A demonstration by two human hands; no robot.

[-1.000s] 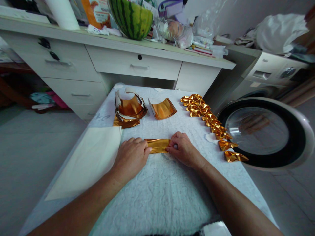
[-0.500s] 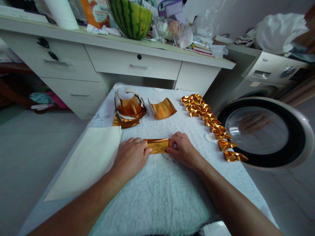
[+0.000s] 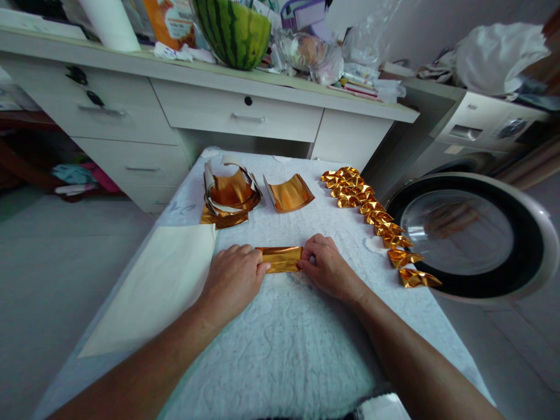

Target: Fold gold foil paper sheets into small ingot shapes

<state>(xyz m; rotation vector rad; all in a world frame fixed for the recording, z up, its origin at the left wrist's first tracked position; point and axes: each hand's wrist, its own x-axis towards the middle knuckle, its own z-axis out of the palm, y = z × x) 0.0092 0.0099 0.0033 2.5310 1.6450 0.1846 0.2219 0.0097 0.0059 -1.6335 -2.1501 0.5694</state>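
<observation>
A sheet of gold foil paper point(image 3: 281, 260), folded into a narrow strip, lies flat on the cloth-covered table point(image 3: 262, 350). My left hand point(image 3: 236, 274) pinches its left end, thumb along the lower edge. At the other end my right hand point(image 3: 322, 263) grips the strip between thumb and curled fingers. Beyond the hands, a single curved gold sheet point(image 3: 289, 193) rests by itself. Left of it stands a curled stack of gold sheets point(image 3: 231, 192). Folded gold foil pieces point(image 3: 371, 213) run in a slanting row along the table's right side.
A pale paper sheet point(image 3: 153, 286) covers the table's left part. Behind stands a white desk point(image 3: 245, 116) with drawers, bearing a cut watermelon point(image 3: 234, 32) and plastic bags. At the right, a washing machine's round door point(image 3: 472, 233) hangs open beside the table edge.
My right thumb has shifted very slightly to the right at the strip's end. My left hand and the other things have stayed where they were.
</observation>
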